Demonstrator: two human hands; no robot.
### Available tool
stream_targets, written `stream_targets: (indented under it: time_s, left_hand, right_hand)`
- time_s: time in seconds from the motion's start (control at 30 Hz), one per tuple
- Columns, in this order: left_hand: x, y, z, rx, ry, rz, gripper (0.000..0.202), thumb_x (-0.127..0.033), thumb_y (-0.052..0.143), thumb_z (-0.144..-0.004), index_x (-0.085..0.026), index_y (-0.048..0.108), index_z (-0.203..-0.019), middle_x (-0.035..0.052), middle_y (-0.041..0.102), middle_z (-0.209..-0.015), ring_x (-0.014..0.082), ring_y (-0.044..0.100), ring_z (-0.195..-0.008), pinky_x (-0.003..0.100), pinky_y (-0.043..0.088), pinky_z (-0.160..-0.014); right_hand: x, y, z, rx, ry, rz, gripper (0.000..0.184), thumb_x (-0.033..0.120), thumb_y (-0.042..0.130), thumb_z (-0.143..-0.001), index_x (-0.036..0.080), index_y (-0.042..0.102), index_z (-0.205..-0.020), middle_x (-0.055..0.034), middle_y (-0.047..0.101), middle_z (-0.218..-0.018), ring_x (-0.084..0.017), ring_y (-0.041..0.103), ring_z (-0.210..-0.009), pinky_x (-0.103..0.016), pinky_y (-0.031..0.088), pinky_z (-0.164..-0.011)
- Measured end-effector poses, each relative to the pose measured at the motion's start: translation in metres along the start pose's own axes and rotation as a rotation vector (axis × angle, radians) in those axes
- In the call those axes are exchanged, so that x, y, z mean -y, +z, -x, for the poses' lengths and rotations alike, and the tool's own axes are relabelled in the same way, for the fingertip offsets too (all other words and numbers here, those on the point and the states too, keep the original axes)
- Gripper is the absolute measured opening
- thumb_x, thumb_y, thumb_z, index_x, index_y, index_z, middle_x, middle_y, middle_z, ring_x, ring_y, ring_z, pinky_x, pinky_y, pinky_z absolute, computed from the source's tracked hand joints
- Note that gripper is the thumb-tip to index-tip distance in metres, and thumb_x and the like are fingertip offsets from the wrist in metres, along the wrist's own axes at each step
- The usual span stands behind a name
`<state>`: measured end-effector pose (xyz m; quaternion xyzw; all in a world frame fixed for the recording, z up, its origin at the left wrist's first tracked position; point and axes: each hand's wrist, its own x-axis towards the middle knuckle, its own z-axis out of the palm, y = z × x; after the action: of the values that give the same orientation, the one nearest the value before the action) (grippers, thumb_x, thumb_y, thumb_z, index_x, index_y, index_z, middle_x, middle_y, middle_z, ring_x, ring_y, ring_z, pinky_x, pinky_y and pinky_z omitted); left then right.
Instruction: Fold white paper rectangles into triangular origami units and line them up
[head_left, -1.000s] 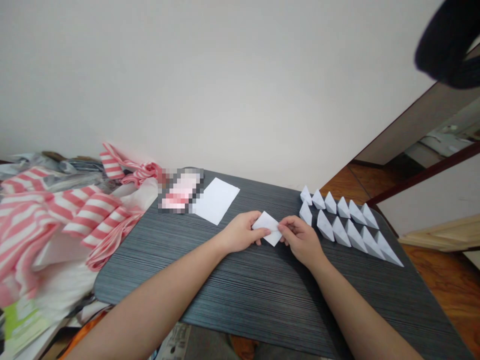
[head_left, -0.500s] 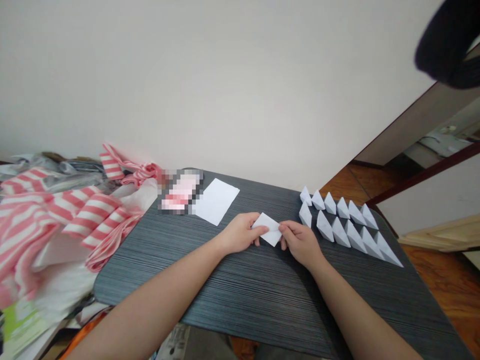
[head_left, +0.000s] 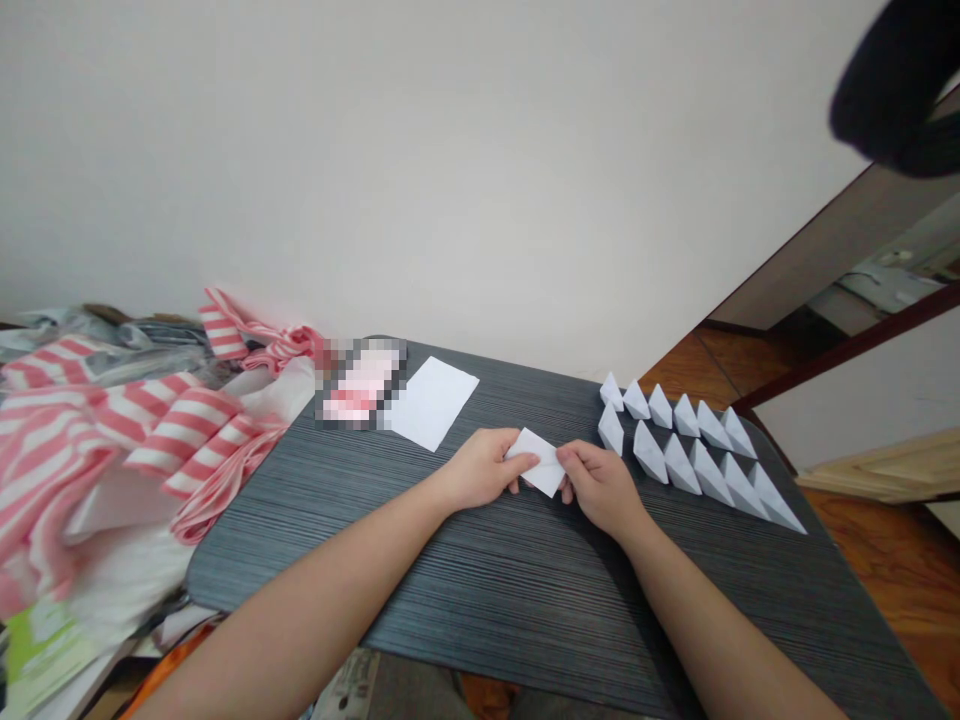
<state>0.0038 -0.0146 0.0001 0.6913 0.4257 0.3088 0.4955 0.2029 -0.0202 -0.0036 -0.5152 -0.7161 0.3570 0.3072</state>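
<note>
A small piece of folded white paper [head_left: 541,465], roughly diamond-shaped, is held just above the dark table [head_left: 450,600]. My left hand [head_left: 484,468] pinches its left side, thumb on top and fingers curled beneath. At the right corner, my right hand [head_left: 598,480] grips the paper between thumb and fingers. Both hands are closed on it. To the right stand two rows of folded white paper boats [head_left: 666,453], several in each row. Flat white sheets [head_left: 436,402] lie beyond my left hand.
A blurred-out pink and white object [head_left: 364,385] lies beside the sheets. Red-and-white striped cloth [head_left: 180,420] and plastic bags are heaped left of the table. A pale wall [head_left: 450,180] rises behind it. Something black [head_left: 892,90] hangs into the upper right corner.
The folded paper has shifted and turned very slightly between my fingers. Both hands keep their grip in nearly the same place; the boats and sheets have not moved.
</note>
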Motion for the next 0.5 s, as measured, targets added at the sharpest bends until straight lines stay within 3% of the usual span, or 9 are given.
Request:
stream_targets:
  time_s: [0.27, 0.5]
  left_hand:
    - [0.0012, 0.0003, 0.0008, -0.014, 0.016, -0.028, 0.031, -0.04, 0.044, -0.085, -0.014, 0.06, -0.082, -0.0001, 0.059, -0.058, 0.0104, 0.055, -0.051, 0.02, 0.039, -0.052]
    - [0.0056, 0.003, -0.0009, -0.018, 0.001, -0.009, 0.034, -0.046, 0.052, -0.08, -0.013, 0.061, -0.086, 0.0022, 0.062, -0.064, 0.011, 0.056, -0.053, 0.02, 0.038, -0.048]
  right_hand:
    - [0.0007, 0.0013, -0.0012, 0.127, -0.023, -0.015, 0.024, 0.033, 0.047, -0.089, 0.018, 0.059, -0.075, 0.003, 0.059, -0.049, -0.012, 0.054, -0.046, -0.022, 0.04, -0.052]
    - [0.0064, 0.0026, -0.0001, 0.106, -0.02, 0.064, 0.027, 0.035, 0.047, -0.09, 0.018, 0.057, -0.071, 0.0019, 0.062, -0.051, -0.012, 0.057, -0.048, -0.023, 0.04, -0.054]
